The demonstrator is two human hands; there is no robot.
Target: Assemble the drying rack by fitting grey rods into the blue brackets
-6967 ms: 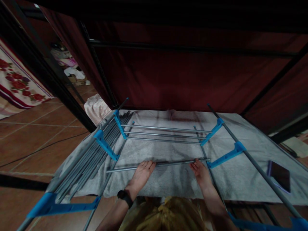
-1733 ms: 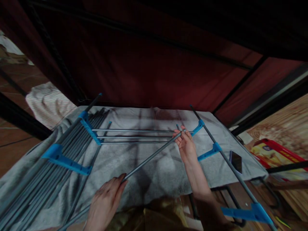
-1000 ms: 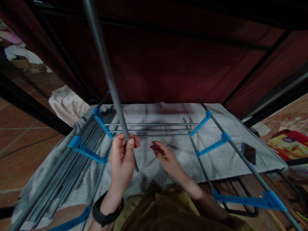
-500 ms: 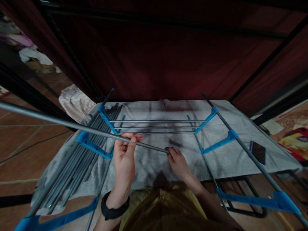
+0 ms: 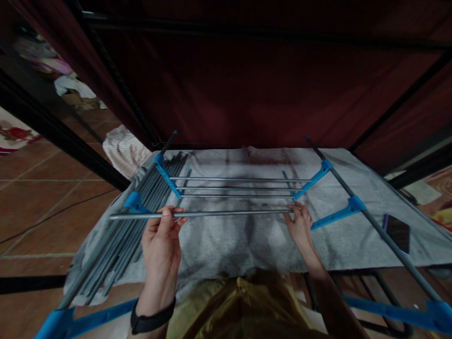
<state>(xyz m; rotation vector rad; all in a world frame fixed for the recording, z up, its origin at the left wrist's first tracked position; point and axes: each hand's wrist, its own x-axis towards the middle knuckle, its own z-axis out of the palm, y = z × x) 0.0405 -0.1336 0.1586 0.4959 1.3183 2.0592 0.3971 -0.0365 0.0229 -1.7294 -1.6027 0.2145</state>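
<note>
A long grey metal rod (image 5: 226,213) is held level across a grey cloth (image 5: 247,240). My left hand (image 5: 160,235), with a black wristband, is closed around the rod near its left end. My right hand (image 5: 300,225) is closed on the rod's right end, close to a blue plastic bracket (image 5: 334,217). Beyond the rod, three thin grey rods (image 5: 236,187) span between two blue brackets (image 5: 168,178) of a partly built rack.
A bundle of spare grey rods (image 5: 139,221) lies on the cloth at the left. A dark phone (image 5: 397,231) rests at the cloth's right edge. Long grey side poles with blue connectors (image 5: 395,245) run along both sides. A dark red fabric wall stands behind.
The rod swung from slanted to level and shifted right. My right hand slid out to its right end beside the blue bracket; my left hand kept its hold.
</note>
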